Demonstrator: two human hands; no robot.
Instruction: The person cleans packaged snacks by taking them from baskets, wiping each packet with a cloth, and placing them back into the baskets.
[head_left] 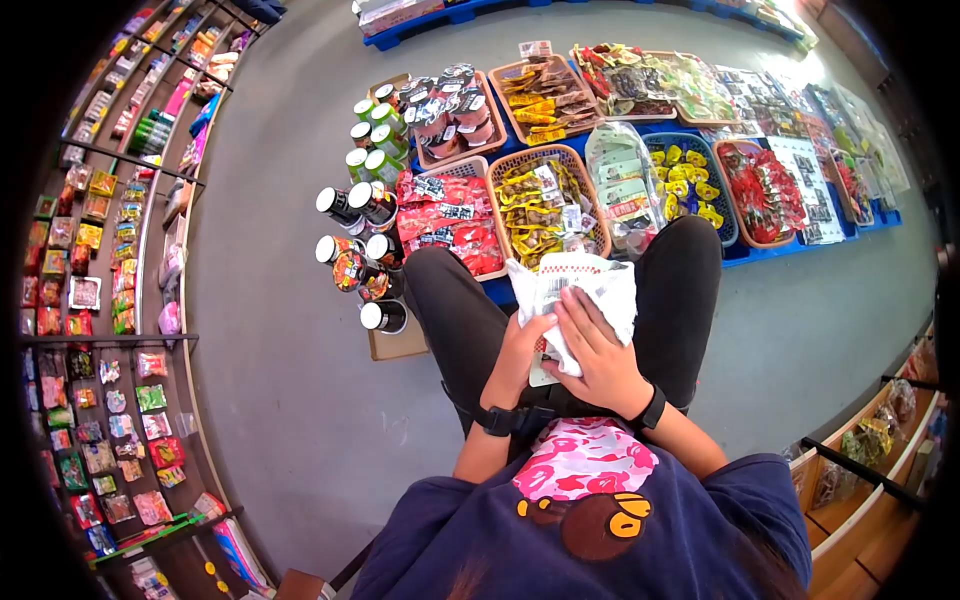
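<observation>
"So, what's in hand here?"

"Wiping, by the look of it! A white cloth is bunched about a printed packet, both between the two hands, just this side of the knees."

"And the grip?"

"The left hand grasps the packet's side, thumb lying over the top. The right hand lies nearly flat, fingers stretched across packet and cloth. Neither is balled up, neither has let go. What's under that right palm? Can't tell."

"What does the next move call for?"

"In my judgement, a steady left hold while the right works the cloth over the printed face. Loose folds could slip from under those fingers."

"So where's the packet exactly?"

"Barcode end poking out beyond the left thumb, a pale corner showing below it, the right fingers over its other side."

"Neighbours?"

"Yellow packets past the fingertips; lidded cups off to the left hand's left, well apart."
</observation>
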